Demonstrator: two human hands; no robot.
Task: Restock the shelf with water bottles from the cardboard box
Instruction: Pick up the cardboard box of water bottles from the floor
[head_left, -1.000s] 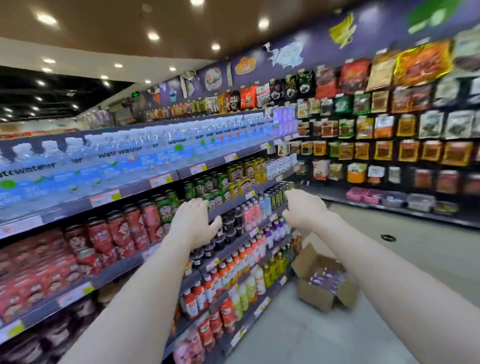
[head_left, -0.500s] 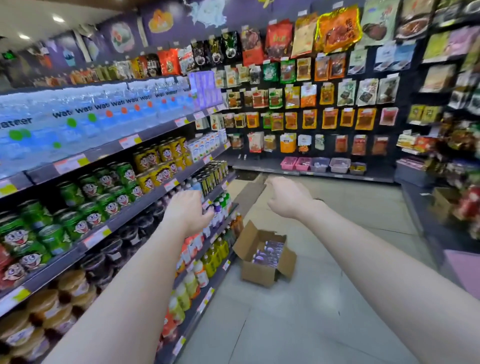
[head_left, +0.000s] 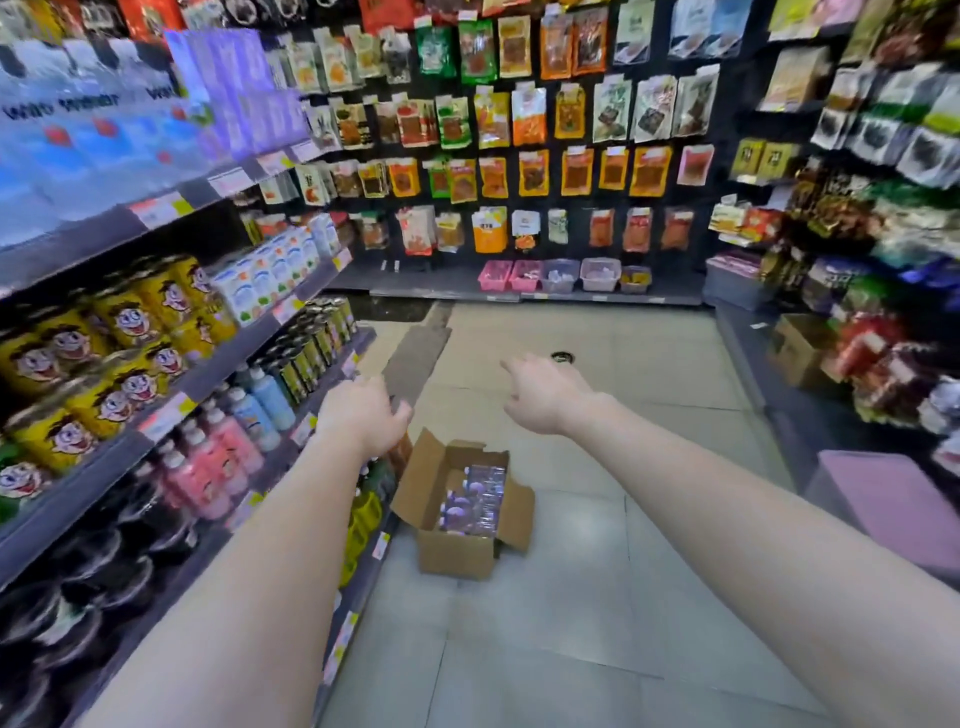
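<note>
An open cardboard box (head_left: 457, 553) stands on the floor tiles beside the bottom of the left shelving, with several water bottles (head_left: 474, 499) packed inside. Both my arms stretch forward above it. My left hand (head_left: 363, 415) hangs over the box's left flap with fingers loosely curled and nothing in it. My right hand (head_left: 545, 395) is further right and higher, fingers spread, holding nothing. The water shelf (head_left: 156, 208) runs along the upper left, its rows of clear bottles (head_left: 78, 150) blurred.
Left shelving holds yellow cans (head_left: 119, 322), cartons and pink and blue bottles (head_left: 218, 457). Snack packets hang on the back wall (head_left: 519, 130) above small baskets (head_left: 561, 274). Right shelving has a second cardboard box (head_left: 800, 348) and a purple bin (head_left: 893, 509). Tiled aisle floor runs ahead.
The view has swung right and down from the water shelf toward the floor box. Both hands have dropped from shelf height toward the box, which now looks nearer.
</note>
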